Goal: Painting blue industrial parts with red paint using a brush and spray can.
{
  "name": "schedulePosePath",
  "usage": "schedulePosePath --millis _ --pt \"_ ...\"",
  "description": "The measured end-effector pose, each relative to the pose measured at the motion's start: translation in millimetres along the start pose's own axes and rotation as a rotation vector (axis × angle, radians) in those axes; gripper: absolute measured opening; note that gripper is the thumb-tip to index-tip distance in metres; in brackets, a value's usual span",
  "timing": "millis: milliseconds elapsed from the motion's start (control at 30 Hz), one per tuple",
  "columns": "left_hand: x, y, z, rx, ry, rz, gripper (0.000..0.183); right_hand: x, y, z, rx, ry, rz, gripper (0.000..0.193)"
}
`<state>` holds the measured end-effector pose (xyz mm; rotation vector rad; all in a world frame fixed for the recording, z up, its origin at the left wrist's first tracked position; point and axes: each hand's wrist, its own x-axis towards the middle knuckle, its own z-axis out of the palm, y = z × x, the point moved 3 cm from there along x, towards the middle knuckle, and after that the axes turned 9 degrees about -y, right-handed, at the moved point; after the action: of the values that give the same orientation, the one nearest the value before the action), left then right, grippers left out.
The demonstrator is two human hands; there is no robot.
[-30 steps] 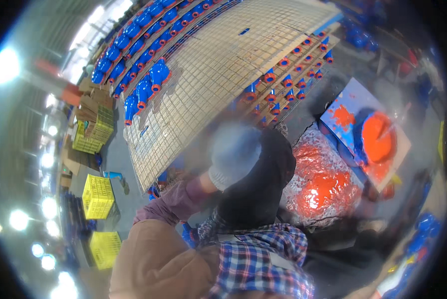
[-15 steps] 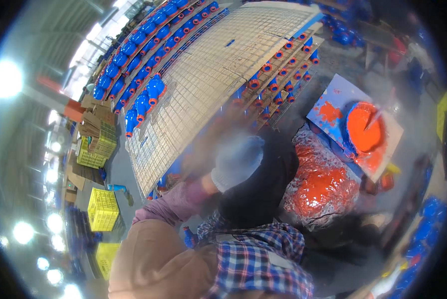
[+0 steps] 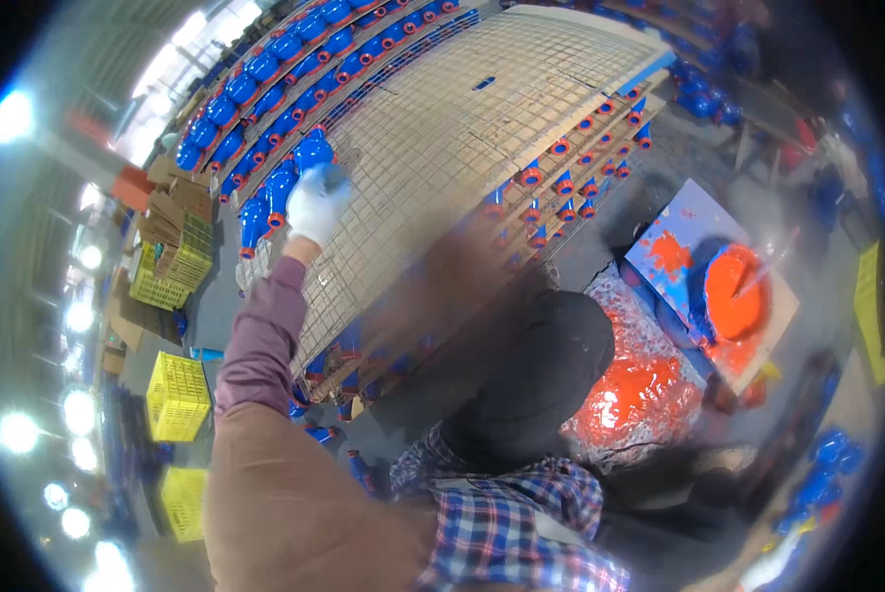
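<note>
The left hand [image 3: 319, 205], in a white glove, is over a tan, wire-gridded board [image 3: 442, 128], right beside glossy blue, red-rimmed, bottle-shaped pieces [image 3: 283, 185] near its left edge. Blur hides whether it grips one; the white-gloved right hand [image 3: 770, 565], apparently at lower right, is equally unreadable. An orange-red round paint container [image 3: 737, 293] sits well apart.

Glossy blue, red-rimmed parts [image 3: 282, 184] lie side by side on mesh [image 3: 521, 84].

Glossy blue fittings [image 3: 284, 185], metal-wire mesh [image 3: 438, 138]
</note>
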<state>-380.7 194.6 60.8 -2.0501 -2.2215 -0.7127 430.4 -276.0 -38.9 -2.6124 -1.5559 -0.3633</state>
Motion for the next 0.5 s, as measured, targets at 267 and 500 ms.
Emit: schedulePosePath --millis 267,500 --pt "131.4 -141.2 -11.9 0.382 -0.189 -0.284 0.084 82.3 -101.0 -40.3 0.029 0.366 -0.408 0.039" --pt "174.3 -170.2 20.8 0.431 -0.32 -0.398 0.091 116.8 -230.1 -57.4 0.291 0.311 -0.4 0.036"
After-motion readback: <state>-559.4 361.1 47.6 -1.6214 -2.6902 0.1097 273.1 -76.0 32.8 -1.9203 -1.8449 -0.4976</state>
